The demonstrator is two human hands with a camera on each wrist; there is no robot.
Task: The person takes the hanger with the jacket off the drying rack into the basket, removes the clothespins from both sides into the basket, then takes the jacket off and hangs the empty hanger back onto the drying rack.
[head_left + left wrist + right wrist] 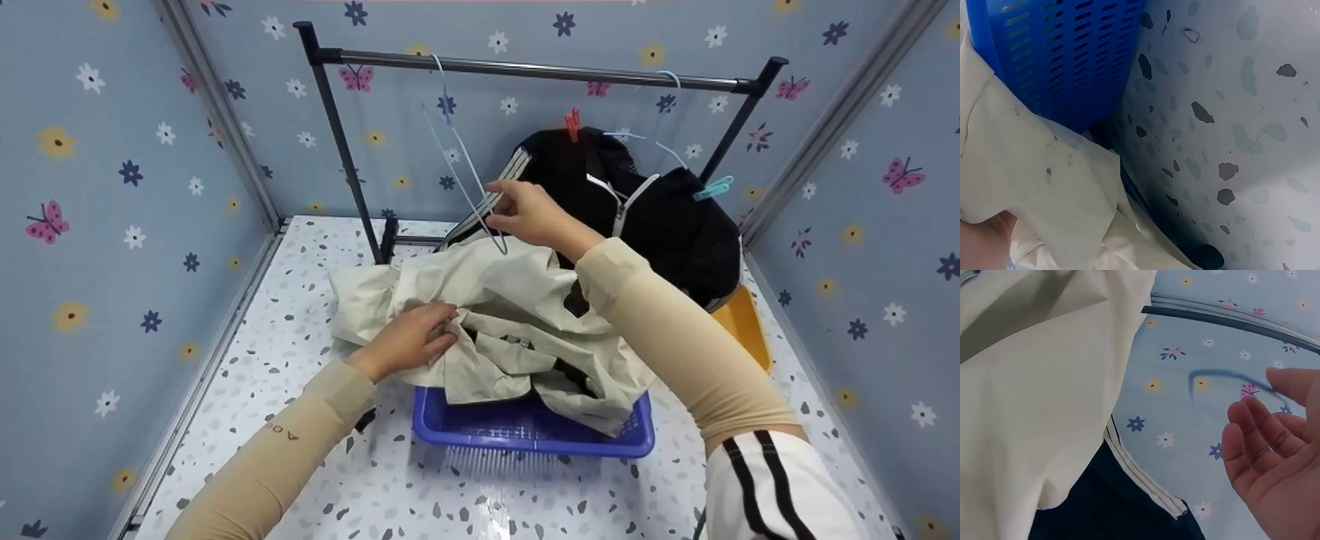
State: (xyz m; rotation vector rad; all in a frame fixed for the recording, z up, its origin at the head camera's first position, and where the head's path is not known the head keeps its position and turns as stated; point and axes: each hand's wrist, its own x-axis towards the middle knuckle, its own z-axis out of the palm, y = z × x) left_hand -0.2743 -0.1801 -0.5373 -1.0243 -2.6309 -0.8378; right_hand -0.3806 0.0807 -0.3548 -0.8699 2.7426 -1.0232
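A crumpled cream jacket (510,292) with dark patches lies draped over the blue basket (532,442). My left hand (409,337) grips its left part, and fabric covers much of that hand in the left wrist view. A light blue wire hanger (461,142) hooks over the rack's rod and slants down to the right, its lower corner over the jacket. At the wire, my right hand (532,214) pinches it between thumb and fingers. In the right wrist view the hanger (1224,374) looks blurred and runs to the thumb.
A black jacket (675,232) hangs on another hanger at the rack's right, with a red clothespin (573,124) and a teal clothespin (714,187) on it. The dark rack (525,69) stands behind. A yellow tray (746,330) peeks out right. Patterned walls enclose three sides.
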